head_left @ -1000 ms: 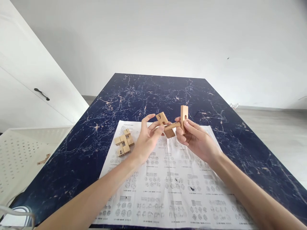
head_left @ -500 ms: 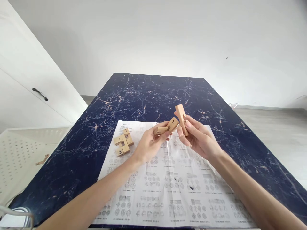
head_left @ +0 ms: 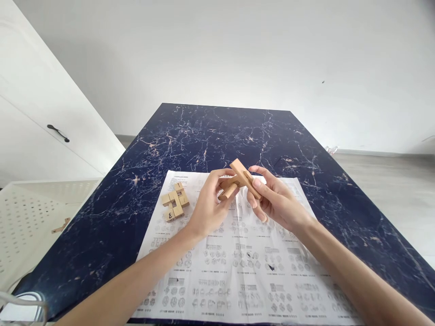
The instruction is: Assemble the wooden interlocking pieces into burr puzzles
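My left hand [head_left: 214, 199] is closed on a rounded wooden puzzle piece [head_left: 228, 192], its fingers behind and thumb below. My right hand [head_left: 277, 194] pinches a longer notched wooden puzzle piece [head_left: 242, 174] between thumb and fingers. The two pieces meet and cross between my hands, above the sheet; whether they interlock I cannot tell. Under my hands lies a creased white instruction sheet [head_left: 217, 271] printed with rows of small diagrams. To the left on the sheet rests a cluster of small wooden blocks [head_left: 176, 203], marked 1 and 3.
The sheet lies on a dark blue marbled table [head_left: 217, 136]. At the left stand a perforated white basket [head_left: 20, 226] with a wooden piece [head_left: 61, 225] in it, and a white cabinet with a black handle [head_left: 58, 133]. A round pale object [head_left: 23, 308] sits at the lower left corner.
My right hand has brought its piece left and down against the left-hand piece. The left-hand piece has turned, and its number 2 no longer shows.
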The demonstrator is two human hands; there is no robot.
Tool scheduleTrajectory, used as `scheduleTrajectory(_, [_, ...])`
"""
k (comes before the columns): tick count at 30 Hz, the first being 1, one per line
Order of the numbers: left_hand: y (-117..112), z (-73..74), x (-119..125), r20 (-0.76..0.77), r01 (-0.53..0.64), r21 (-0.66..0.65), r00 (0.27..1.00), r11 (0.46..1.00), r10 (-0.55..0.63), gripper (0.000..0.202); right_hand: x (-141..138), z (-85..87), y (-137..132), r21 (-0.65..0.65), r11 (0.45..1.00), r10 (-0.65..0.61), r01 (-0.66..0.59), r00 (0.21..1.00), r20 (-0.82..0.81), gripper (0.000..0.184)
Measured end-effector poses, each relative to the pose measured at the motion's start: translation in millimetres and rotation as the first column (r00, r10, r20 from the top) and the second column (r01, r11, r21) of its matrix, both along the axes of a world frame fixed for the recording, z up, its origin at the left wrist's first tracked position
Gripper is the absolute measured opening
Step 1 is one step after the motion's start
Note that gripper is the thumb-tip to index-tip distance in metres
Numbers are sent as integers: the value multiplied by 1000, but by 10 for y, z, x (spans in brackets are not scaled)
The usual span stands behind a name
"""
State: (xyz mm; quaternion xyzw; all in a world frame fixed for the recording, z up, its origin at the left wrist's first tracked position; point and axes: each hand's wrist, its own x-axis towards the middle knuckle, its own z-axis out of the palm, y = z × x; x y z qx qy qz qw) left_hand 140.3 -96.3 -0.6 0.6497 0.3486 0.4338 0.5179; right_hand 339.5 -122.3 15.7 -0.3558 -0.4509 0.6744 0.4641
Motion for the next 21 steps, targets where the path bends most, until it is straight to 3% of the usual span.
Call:
scheduleTrajectory(5, [0, 7, -15, 4, -17, 26, 1000, 1000, 17, 34, 41, -17, -2, -14, 996, 88, -91, 983, -161, 46])
scheduleTrajectory(9, [1, -14, -29, -10, 7, 112, 1000, 994, -6, 46, 47, -17, 1, -22, 986, 161, -165, 981, -109, 37])
scheduleTrajectory(16, [-7, 2, -78, -1, 63, 119, 998, 991, -64, 72, -5, -37, -18, 32, 991, 128, -127, 992, -19, 36])
scheduleTrajectory(21, [-16, 65, -85, 35, -12, 37, 999, 999, 10, 44, -54, -110, -18, 126, 980, 144, -151, 987, 65, 35])
